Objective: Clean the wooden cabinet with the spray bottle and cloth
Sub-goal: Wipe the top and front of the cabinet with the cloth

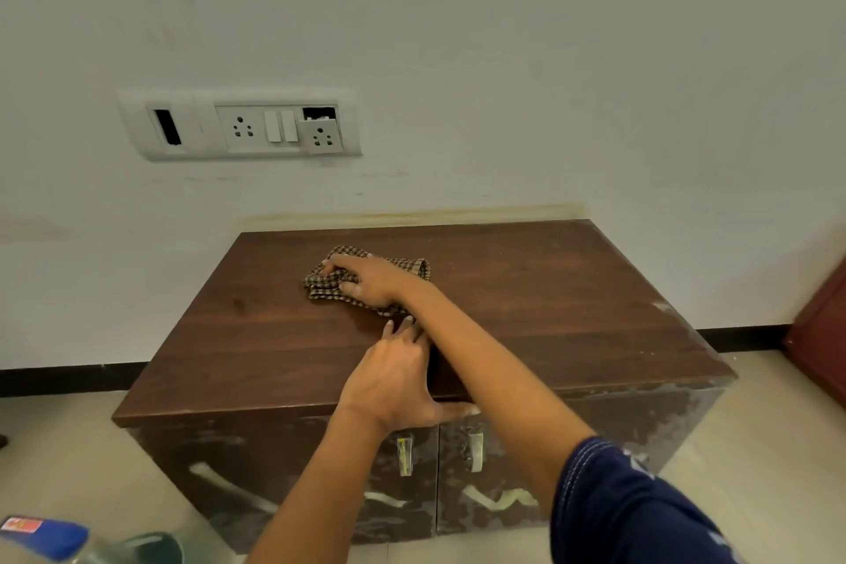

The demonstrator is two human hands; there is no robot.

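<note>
1. My right hand (366, 284) presses the cloth (414, 267), fingers spread, mid-cabinet (549, 289) top.
2. My left hand (398, 376) lies flat on the front edge, empty.
3. Cloth seems soft, light: I'd press its middle, not pinch.

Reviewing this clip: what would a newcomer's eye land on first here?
The right hand presses a crumpled brown checked cloth onto the top of the dark wooden two-door cabinet, near its back. The left hand rests flat at the top's front edge, beside that forearm. On the white wall above, a white socket panel has one socket module sitting loose and crooked.
</note>
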